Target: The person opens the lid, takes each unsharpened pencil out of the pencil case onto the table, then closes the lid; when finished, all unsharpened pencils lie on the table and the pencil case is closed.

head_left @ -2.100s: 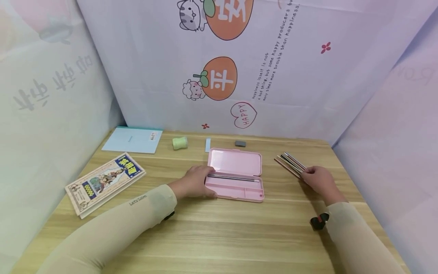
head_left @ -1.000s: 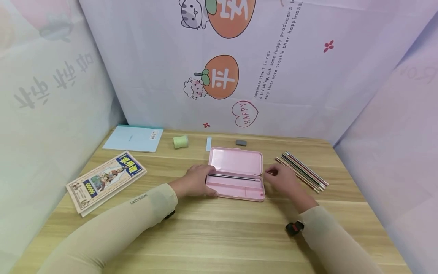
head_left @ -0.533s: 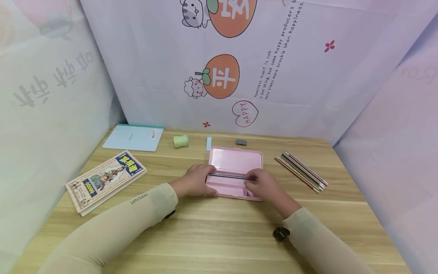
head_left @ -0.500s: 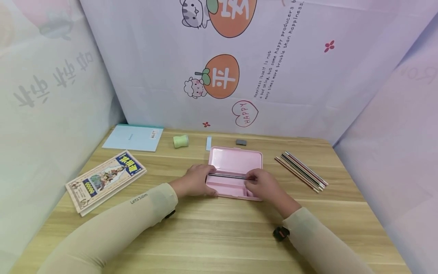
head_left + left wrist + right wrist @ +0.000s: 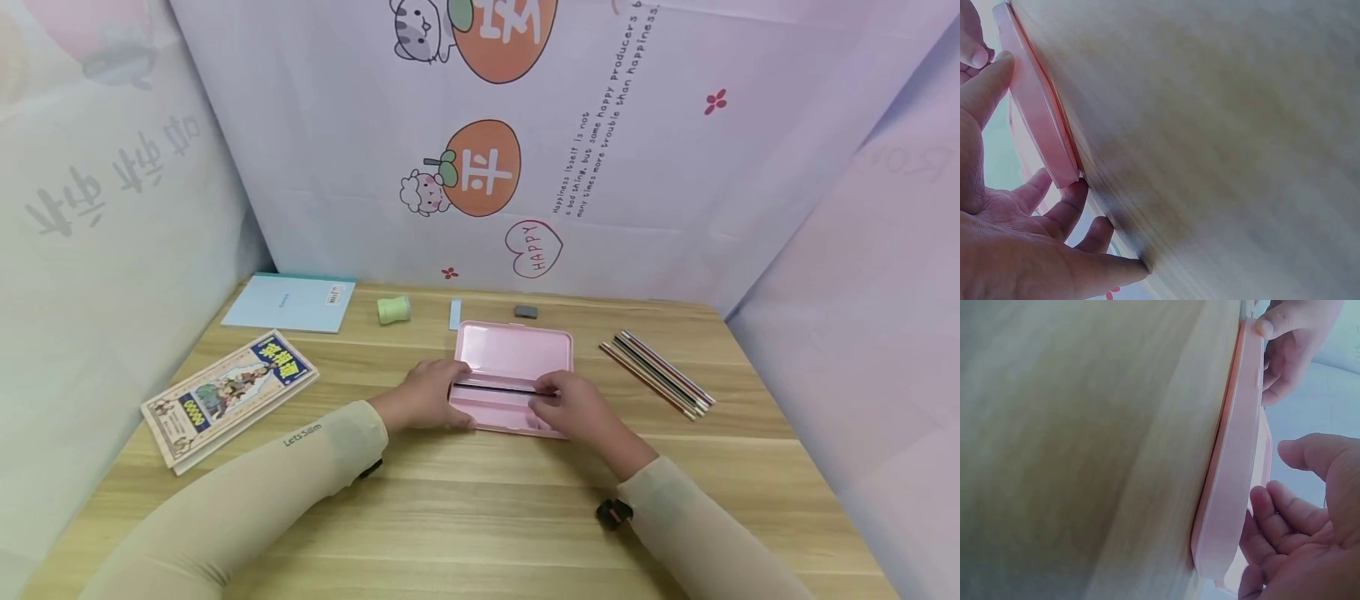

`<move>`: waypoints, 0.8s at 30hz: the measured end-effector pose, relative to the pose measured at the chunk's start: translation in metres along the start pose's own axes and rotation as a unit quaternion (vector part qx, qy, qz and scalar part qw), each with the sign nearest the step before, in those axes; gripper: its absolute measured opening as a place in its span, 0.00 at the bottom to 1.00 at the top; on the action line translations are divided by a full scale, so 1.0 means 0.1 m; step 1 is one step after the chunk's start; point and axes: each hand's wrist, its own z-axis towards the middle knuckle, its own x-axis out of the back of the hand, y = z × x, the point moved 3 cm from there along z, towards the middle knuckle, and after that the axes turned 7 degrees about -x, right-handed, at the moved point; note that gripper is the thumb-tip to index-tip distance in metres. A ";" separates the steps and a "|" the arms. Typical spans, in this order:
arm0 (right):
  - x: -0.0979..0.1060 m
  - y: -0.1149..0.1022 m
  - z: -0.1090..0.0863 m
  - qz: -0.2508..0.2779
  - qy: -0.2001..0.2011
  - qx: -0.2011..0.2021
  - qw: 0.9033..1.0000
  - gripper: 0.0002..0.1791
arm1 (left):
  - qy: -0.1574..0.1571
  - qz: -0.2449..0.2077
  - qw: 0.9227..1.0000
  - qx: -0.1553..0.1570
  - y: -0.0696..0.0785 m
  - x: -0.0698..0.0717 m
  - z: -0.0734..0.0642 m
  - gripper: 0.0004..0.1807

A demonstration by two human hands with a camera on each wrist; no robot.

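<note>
An open pink pencil case (image 5: 515, 351) lies mid-table, its lid folded back. My left hand (image 5: 425, 395) grips the case's left end; in the left wrist view the thumb is on the front wall (image 5: 1032, 94) and fingers touch the end. A dark pencil (image 5: 495, 388) lies lengthwise in the case's rear compartment. Over the case's right part is my right hand (image 5: 573, 408), its fingers at the pencil's right end, which they hide. The right wrist view shows the thumb apart from the loosely bent fingers (image 5: 1285, 519), with no pencil visible between them.
Several pencils (image 5: 658, 373) lie in a slanted bundle to the right. Behind the case are a grey eraser (image 5: 526, 312), a light blue strip (image 5: 455, 314) and a pale green spool-shaped object (image 5: 393, 309). A blue notebook (image 5: 291, 302) and a boxed book (image 5: 231, 400) lie left.
My right hand has let go of the pencil bundle and moved left to the case, over the pencil's right end. Over the last half second it barely moves. The left hand stays on the case.
</note>
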 end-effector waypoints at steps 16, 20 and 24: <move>-0.01 0.01 0.03 -0.019 -0.020 0.006 1.000 0.15 | 0.003 0.009 1.000 -0.008 0.01 0.00 0.01 0.49; -0.02 0.01 0.03 -0.019 -0.027 0.012 0.999 0.14 | 0.004 0.004 1.000 -0.006 0.00 0.00 0.00 0.49; -0.03 0.02 0.03 -0.016 -0.040 0.017 0.999 0.13 | 0.004 0.000 1.000 -0.002 -0.01 -0.01 0.00 0.49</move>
